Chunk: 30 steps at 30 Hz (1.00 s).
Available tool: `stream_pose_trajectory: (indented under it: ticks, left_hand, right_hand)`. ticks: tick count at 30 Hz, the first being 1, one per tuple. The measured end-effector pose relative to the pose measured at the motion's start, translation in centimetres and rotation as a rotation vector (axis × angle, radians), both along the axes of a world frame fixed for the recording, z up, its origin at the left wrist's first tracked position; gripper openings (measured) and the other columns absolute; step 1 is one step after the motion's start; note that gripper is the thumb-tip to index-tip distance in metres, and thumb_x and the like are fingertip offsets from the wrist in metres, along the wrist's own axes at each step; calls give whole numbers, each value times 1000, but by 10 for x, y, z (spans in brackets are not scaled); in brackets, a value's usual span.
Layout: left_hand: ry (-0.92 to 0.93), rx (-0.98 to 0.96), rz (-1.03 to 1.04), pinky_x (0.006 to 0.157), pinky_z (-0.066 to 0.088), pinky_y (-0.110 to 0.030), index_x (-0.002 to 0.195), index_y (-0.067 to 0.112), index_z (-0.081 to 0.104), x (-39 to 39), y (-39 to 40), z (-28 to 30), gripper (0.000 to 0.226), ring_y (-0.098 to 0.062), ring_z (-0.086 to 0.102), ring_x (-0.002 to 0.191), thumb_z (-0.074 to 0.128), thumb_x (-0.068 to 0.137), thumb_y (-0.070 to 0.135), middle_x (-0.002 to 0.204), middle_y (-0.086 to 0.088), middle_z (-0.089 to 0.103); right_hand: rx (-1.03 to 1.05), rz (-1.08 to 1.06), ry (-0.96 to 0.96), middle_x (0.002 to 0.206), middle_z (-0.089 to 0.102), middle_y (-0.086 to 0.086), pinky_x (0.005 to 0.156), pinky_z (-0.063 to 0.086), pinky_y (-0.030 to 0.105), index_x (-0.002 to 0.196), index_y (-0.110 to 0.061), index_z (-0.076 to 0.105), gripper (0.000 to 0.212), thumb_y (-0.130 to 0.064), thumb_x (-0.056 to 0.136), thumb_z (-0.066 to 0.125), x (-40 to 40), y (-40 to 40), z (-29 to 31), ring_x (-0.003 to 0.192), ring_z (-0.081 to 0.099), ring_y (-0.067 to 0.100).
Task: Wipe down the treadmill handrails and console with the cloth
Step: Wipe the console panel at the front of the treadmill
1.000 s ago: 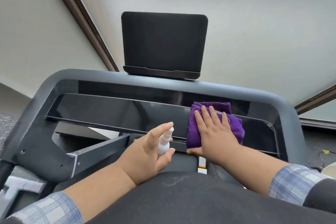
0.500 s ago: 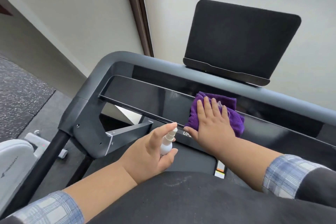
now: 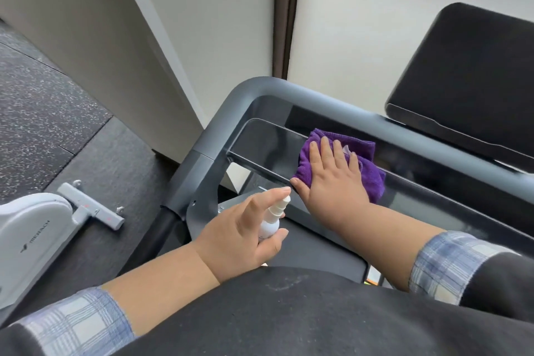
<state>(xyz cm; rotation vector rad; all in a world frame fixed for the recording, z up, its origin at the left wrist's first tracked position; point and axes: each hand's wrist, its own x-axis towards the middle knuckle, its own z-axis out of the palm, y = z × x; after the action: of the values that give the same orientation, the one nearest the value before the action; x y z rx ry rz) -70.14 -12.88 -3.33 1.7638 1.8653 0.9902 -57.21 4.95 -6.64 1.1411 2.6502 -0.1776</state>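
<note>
Cloth (image 3: 372, 173) slid left along glossy console (image 3: 260, 141); right hand (image 3: 332, 179) flat on plush purple; left hand (image 3: 239, 237) grips white spray bottle (image 3: 270, 225).

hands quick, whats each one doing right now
Left hand: grip curled round the white spray bottle.
Right hand: open, fingers flat, pressing the purple cloth on the console.
</note>
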Motion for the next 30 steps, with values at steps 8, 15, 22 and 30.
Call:
stream_pose_trajectory:
  ticks: [8,15,22,30]
  left_hand:
    - [-57,22,39,78,54,-29,140,41,24,-40,-16,-6,66,-3,61,85,62,87,33,110,19,54]
    - [-79,26,-18,84,35,-1,140,29,30,-42,3,-2,63,21,46,82,63,86,29,109,18,52]
    - [-174,41,-34,82,42,-9,139,43,23,-50,11,-2,66,21,49,83,61,87,33,113,18,54]
    - [-160,48,61,76,46,-15,141,38,23,-68,-7,-5,66,13,50,77,61,87,34,109,19,52]
  right_hand:
    - [13,68,-19,166,-8,15,120,3,60,158,-11,-7,96,-77,92,17,-108,-14,-10,152,-7,38]
    - [-62,163,-45,166,-16,3,123,-2,50,158,-19,-14,94,-73,81,-4,-60,-8,3,153,-16,23]
    - [-95,-62,69,166,-6,-11,124,-3,40,159,-31,3,86,-75,85,0,-13,-8,-1,153,-10,11]
    - [-51,52,60,167,-8,5,123,-1,50,159,-19,-4,93,-77,90,16,-112,-10,-3,153,-11,26]
